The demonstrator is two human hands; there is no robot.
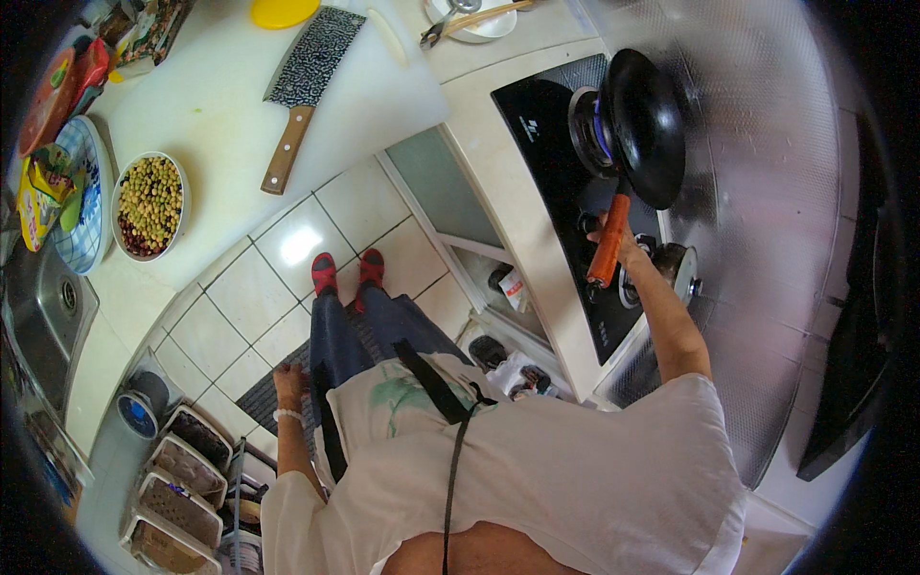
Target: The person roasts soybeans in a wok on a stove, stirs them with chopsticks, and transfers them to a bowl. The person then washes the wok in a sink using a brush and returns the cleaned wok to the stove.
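Observation:
At the black gas hob point(546, 136), my right hand point(629, 246) reaches beneath the orange wooden handle point(609, 241) of a black wok point(647, 129). Its fingers are at a black stove knob point(588, 223), while the handle hides much of the hand. Blue flame shows at the far burner point(595, 133), beside and below the wok, which looks tilted. Just right of my right wrist is a lidded metal pot point(674, 266) on the near burner. My left hand point(290, 384) hangs by my side above a dark floor mat, with a pale bead bracelet on the wrist; no object shows in it.
A cleaver point(309, 79) lies on the white cutting board point(223, 93), its handle towards me. Nearby are a bowl of mixed beans point(149, 207), a blue-patterned plate point(83, 215) and a sink point(54, 302). Chopsticks rest across a white dish point(496, 29). Storage bins point(180, 496) stand lower left.

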